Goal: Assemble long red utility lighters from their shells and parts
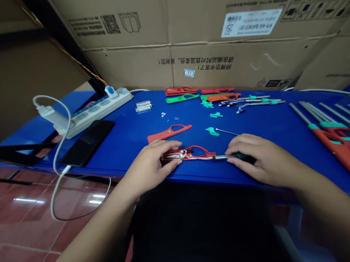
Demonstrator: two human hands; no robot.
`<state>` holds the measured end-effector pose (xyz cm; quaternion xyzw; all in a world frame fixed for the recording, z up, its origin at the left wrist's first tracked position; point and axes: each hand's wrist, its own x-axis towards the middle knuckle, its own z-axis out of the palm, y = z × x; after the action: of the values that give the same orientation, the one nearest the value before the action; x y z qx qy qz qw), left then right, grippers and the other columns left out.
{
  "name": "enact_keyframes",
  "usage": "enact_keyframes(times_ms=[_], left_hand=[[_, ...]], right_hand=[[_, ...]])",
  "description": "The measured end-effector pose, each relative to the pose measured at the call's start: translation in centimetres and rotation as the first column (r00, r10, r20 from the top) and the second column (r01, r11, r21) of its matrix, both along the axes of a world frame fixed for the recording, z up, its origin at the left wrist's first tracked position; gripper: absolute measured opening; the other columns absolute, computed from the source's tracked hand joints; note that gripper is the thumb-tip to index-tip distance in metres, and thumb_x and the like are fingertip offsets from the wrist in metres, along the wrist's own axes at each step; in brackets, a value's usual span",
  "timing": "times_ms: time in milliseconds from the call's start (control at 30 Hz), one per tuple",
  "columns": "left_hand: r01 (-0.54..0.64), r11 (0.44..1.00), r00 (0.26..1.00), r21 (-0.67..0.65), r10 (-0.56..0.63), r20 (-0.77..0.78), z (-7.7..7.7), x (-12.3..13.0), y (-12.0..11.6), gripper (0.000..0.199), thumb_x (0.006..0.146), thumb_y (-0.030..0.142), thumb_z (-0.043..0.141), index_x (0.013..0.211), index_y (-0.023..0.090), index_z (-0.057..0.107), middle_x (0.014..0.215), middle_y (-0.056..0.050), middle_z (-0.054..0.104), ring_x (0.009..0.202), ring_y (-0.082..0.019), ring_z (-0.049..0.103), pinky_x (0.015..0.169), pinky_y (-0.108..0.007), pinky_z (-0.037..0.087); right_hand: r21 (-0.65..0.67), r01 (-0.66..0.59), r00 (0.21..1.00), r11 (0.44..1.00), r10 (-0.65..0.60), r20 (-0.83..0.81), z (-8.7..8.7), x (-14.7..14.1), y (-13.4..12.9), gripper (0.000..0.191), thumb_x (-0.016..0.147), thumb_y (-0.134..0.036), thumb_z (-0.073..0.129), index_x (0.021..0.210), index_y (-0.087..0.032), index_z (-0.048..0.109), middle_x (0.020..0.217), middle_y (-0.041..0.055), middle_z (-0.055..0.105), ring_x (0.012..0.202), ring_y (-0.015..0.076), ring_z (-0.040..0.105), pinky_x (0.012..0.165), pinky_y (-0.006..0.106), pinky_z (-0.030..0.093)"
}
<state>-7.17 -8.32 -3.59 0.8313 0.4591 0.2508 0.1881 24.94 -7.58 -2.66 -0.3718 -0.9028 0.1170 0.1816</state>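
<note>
My left hand [148, 160] rests over the end of a red plastic long-nose lighter shell [200, 152] and grips it on the blue table [128, 145]. A clear fuel tank [172, 155] lies in that shell, partly under my fingers. My right hand [250, 158] grips a dark green part at the end of a metal tube [221, 157], which runs into the shell. A white wire [204, 158] runs alongside the tube. Another red shell half [169, 133] lies just beyond my left hand. A thin metal rod [227, 131] lies above my right hand.
Teal clips [212, 131], clear tanks [144, 106], coloured shells [190, 94] and metal tubes [256, 101] lie farther along the table. Stacked red lighters [339, 148] sit at right. A power strip [93, 112] and black phone [87, 143] sit at left. Cardboard boxes [205, 38] stand behind.
</note>
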Motion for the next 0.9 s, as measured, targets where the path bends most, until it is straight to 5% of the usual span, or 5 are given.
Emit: enact_keyframes(times_ms=[133, 400, 500, 700, 900], left_hand=[[0.052, 0.999, 0.997, 0.007, -0.051, -0.061, 0.7, 0.7, 1.4, 0.023, 0.09, 0.03, 0.067, 0.111, 0.022, 0.07, 0.11, -0.005, 0.074, 0.099, -0.021, 0.069, 0.087, -0.035, 0.054], [0.135, 0.989, 0.978, 0.057, -0.124, -0.166, 2.1, 3.0, 6.0, 0.013, 0.081, 0.023, 0.077, 0.094, 0.02, 0.076, 0.095, -0.005, 0.077, 0.093, -0.023, 0.07, 0.081, -0.033, 0.052], [0.129, 0.989, 0.983, 0.072, -0.118, -0.141, 1.8, 3.1, 6.3, 0.013, 0.082, 0.024, 0.076, 0.094, 0.02, 0.075, 0.096, -0.005, 0.076, 0.093, -0.022, 0.07, 0.079, -0.031, 0.052], [0.127, 0.989, 0.99, 0.069, -0.123, -0.069, 1.0, 2.4, 5.5, 0.009, 0.084, 0.024, 0.073, 0.09, 0.018, 0.072, 0.1, -0.006, 0.075, 0.101, -0.022, 0.069, 0.086, -0.034, 0.052], [0.252, 0.967, 0.967, 0.019, -0.252, -0.039, 1.3, 1.9, 3.9, 0.01, 0.084, 0.028, 0.075, 0.089, 0.02, 0.072, 0.092, -0.003, 0.073, 0.096, -0.02, 0.069, 0.088, -0.033, 0.052]], right_hand=[[-0.064, 0.048, 0.996, 0.997, -0.043, 0.077, 1.0, 0.0, 1.1, 0.015, 0.094, -0.031, 0.055, 0.098, -0.022, 0.066, 0.102, 0.0083, 0.068, 0.094, 0.0232, 0.063, 0.082, 0.038, 0.05], [-0.22, 0.018, 0.908, 0.975, 0.076, 0.411, 4.5, -0.3, 5.7, 0.024, 0.084, -0.042, 0.064, 0.093, -0.021, 0.069, 0.094, 0.007, 0.067, 0.08, 0.0223, 0.061, 0.069, 0.035, 0.045], [-0.243, -0.046, 0.918, 0.969, 0.137, 0.372, 4.8, -0.9, 6.4, 0.029, 0.085, -0.048, 0.063, 0.092, -0.02, 0.068, 0.09, 0.0058, 0.067, 0.077, 0.0199, 0.06, 0.067, 0.032, 0.043], [-0.086, -0.05, 0.988, 0.995, 0.061, 0.14, 2.9, -2.5, 5.8, 0.024, 0.094, -0.037, 0.054, 0.095, -0.018, 0.069, 0.093, 0.0064, 0.066, 0.081, 0.0181, 0.059, 0.073, 0.031, 0.043], [-0.213, -0.158, 0.975, 0.964, 0.186, 0.118, 2.7, -3.9, 4.3, 0.014, 0.086, -0.032, 0.067, 0.088, -0.019, 0.07, 0.087, 0.0032, 0.065, 0.073, 0.0148, 0.058, 0.066, 0.028, 0.043]])
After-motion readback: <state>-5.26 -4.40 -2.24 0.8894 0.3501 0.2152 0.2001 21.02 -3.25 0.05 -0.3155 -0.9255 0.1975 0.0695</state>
